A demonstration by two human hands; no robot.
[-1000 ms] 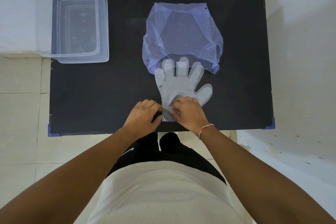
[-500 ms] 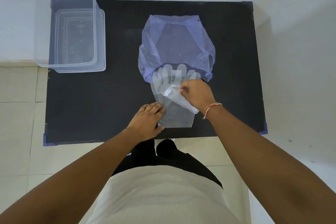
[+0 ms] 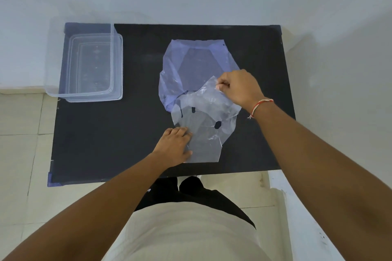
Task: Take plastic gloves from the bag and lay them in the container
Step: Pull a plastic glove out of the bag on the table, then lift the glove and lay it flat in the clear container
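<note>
A person stands at a black table (image 3: 131, 137), seen from a head-worn camera looking down. A bluish plastic bag (image 3: 191, 65) lies flat near the table's middle, its mouth toward the person. Clear plastic gloves (image 3: 201, 140) lie just in front of the mouth, their finger ends overlapping the bag's near edge. The left hand (image 3: 176, 147) rests flat, fingers together, pressing the near left part of the gloves against the table. The right hand (image 3: 238, 88) is raised above the bag's mouth, thumb and forefinger pinched on the edge of a thin top layer of glove (image 3: 209, 95), which is peeled up and folded back toward the bag. A clear container (image 3: 84, 91), apparently holding no gloves, stands at the far left corner of the table, well apart from gloves and hands.

The step in hand appears to be separating one glove from those beneath.

Risks from here:
- The film is thin and clinging; two layers may lift together if the pinch takes more than one, or if the left hand eases its pressure.
- The pinched layer may stretch or tear if pulled sharply while its cuff is trapped under the left hand.
- The bag, unweighted, may be dragged along where the gloves overlap it.
- A limp glove may fold or miss the container on the long carry leftward.
</note>
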